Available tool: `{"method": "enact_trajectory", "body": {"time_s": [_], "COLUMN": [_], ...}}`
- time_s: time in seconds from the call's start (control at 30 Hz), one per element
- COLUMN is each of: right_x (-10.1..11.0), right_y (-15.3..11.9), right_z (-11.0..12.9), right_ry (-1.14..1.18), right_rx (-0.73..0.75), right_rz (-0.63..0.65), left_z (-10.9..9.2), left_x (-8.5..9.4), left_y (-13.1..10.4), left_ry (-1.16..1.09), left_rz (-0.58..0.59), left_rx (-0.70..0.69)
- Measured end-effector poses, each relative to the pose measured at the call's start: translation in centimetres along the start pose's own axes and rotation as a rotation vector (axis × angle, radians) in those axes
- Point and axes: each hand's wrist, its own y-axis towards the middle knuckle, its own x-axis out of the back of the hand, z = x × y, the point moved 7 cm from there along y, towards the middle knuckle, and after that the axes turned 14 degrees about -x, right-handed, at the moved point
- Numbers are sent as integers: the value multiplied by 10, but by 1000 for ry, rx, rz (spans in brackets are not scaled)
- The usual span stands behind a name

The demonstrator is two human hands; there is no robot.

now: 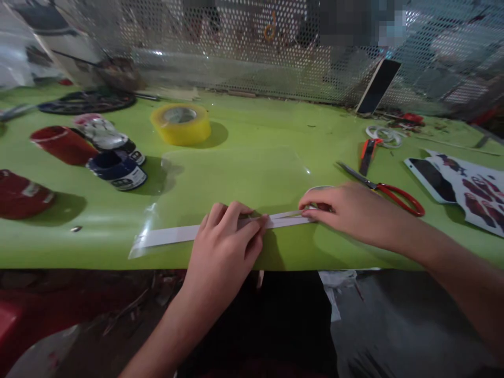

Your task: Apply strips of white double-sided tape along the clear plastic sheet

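Note:
A clear plastic sheet [236, 173] lies on the green tabletop, with a white paper strip [169, 235] along its near edge. My left hand [228, 239] is closed, thumb and fingertips pinching and pressing near the strip's middle. To the right, my right hand [346, 210] is closed in a pinch around a narrow tape [289, 214] that runs low over the strip to my left fingertips. Part of a round rim, like a tape roll [321, 188], shows behind my right fingers; the rest is hidden. Scissors [378, 186] with red handles lie just beyond my right hand.
A yellow tape roll [181, 124] stands behind the sheet. Paint jars, including a blue one [118, 169] and a red one [25, 194], are at left. A cutter knife [368, 156], phone [431, 178] and printed sheet [482, 191] lie right. Perforated metal [236, 58] borders the back.

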Motion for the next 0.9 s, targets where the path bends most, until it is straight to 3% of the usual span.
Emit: {"method": "enact_trajectory", "body": {"time_s": [0.13, 0.3, 0.43, 0.53, 0.67, 0.9], "right_x": [-3, -12, -14, -13, -13, -20], "right_y": [-6, -5, -4, -6, -7, 0], "right_z": [-1, 14, 19, 15, 10, 5], "right_ry": [110, 55, 62, 110, 169, 187], "right_rx": [31, 56, 102, 109, 104, 82], "right_rz": [11, 33, 43, 48, 71, 49], "left_z": [5, 10, 4, 4, 14, 17], "left_x": [6, 15, 4, -8, -17, -15], "left_y": [-9, -7, 14, 24, 19, 15], "left_ry": [25, 117, 36, -151, -317, -334], "left_rz": [23, 94, 165, 136, 61, 76], "left_rx": [-3, 20, 0, 1, 56, 133]}}
